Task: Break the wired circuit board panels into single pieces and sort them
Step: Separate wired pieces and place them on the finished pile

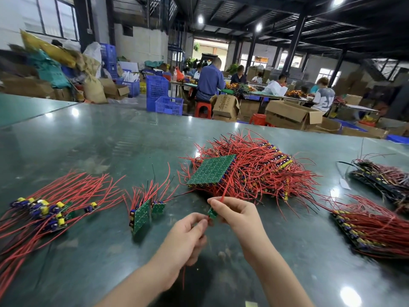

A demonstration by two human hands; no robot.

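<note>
Two hands, left hand [188, 234] and right hand [234, 212], we pinch one small board [212, 213] between us, ready to snap, above the table [110, 140] near edge.

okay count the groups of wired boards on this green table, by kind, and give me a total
Big tangled heaps of unbroken panels: 1
Stacked bundles at the right: 2
Partial strips: 2
Piles of single pieces: 1
Pieces held in hands: 1
Total: 7

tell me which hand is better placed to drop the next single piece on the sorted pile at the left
Left. The left hand sits nearer the pile of single pieces and already pinches something red beside the small board, which the right hand grips, farther from the pile.
</note>
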